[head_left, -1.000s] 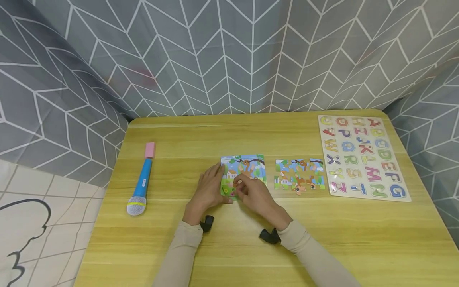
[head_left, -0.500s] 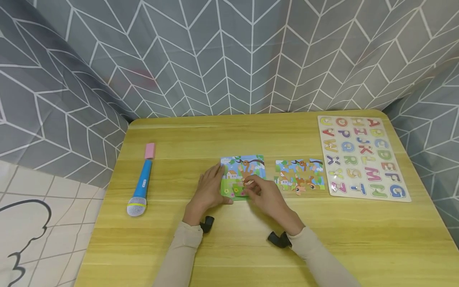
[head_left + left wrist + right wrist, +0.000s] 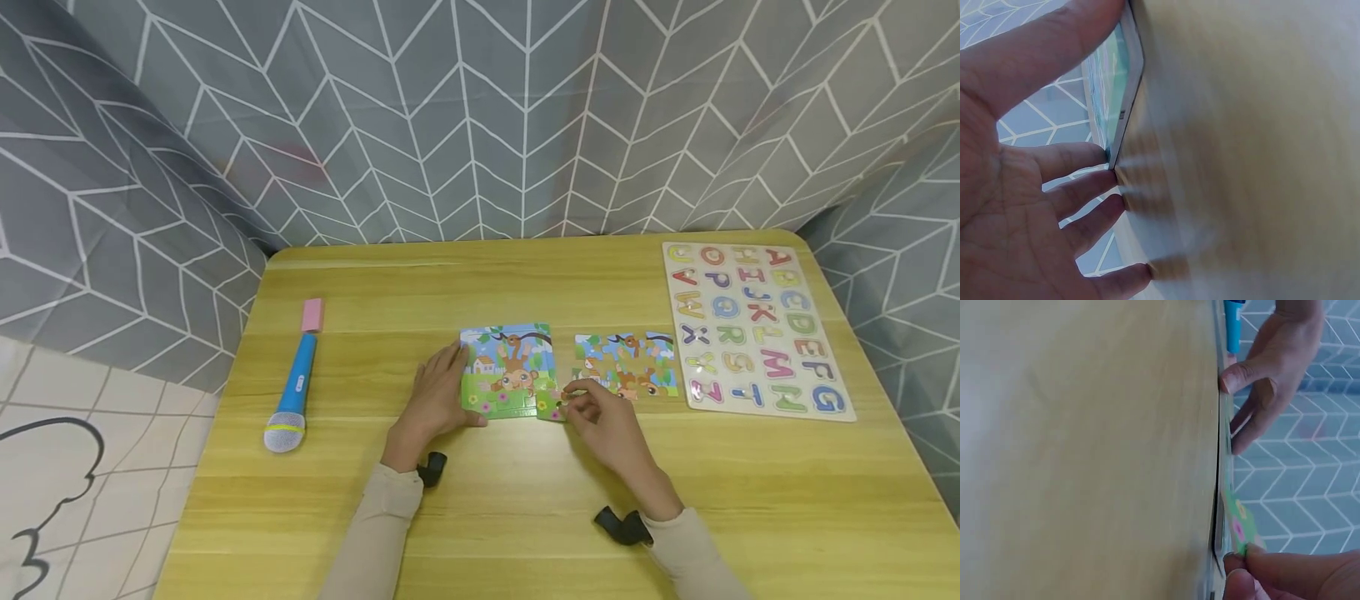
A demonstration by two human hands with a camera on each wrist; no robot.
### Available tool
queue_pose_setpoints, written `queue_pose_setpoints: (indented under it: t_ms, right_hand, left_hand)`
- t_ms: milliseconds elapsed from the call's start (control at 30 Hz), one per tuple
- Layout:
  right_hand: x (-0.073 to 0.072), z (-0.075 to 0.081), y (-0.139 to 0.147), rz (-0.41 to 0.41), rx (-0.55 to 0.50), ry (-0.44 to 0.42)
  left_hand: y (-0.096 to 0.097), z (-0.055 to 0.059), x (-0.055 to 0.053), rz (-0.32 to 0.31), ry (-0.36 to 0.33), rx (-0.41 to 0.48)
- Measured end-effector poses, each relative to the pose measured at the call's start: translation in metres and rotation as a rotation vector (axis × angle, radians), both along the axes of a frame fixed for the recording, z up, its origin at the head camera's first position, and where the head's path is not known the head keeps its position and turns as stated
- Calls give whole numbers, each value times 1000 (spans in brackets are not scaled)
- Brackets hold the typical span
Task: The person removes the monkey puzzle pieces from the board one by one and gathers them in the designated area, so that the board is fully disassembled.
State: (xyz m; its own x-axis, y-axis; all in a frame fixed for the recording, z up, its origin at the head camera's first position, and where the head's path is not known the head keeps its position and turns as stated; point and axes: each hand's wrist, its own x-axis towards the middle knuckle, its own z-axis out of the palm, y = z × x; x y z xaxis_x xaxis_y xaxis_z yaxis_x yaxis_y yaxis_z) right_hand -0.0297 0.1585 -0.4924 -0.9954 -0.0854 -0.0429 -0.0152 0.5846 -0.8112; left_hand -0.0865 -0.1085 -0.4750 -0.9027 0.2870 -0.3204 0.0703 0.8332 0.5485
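A square picture puzzle (image 3: 501,367) with a monkey, a house and flowers lies mid-table. My left hand (image 3: 435,396) rests at its left side, fingers spread, fingertips at the edge and thumb by the lower left corner. In the left wrist view, the left fingers (image 3: 1075,154) look nearly straight. My right hand (image 3: 609,423) pinches a green flowered puzzle piece (image 3: 1241,522) between thumb and index finger. That piece overlaps the puzzle's lower right corner in the head view and is tilted in the right wrist view.
To the right lies a group of joined puzzle pieces (image 3: 662,343) with gaps, partly behind my right hand. Beyond it is an alphabet board (image 3: 763,329). A blue toy microphone (image 3: 296,387) and a pink block (image 3: 312,315) lie on the left. A patterned curtain (image 3: 495,117) hangs behind the table.
My right hand has moved right from over the puzzle's lower middle, carrying the green piece to the lower right corner. The monkey's face is now uncovered. My left hand stays put.
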Motion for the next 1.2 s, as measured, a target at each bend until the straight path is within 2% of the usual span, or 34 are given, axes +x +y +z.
queue_pose_setpoints:
  t_ms: [200, 500, 900, 1200]
  right_hand:
    - [6, -5, 14, -63, -26, -73]
    - [13, -5, 30, -101, -7, -92]
    - [16, 4, 43, -101, 23, -157]
    - [14, 5, 47, -62, 61, -159]
  left_hand:
    - [0, 0, 0, 3, 6, 1]
    - [0, -2, -1, 5, -10, 3]
    - [-5, -2, -1, -18, -14, -15]
    - [-5, -4, -1, -22, -19, -7]
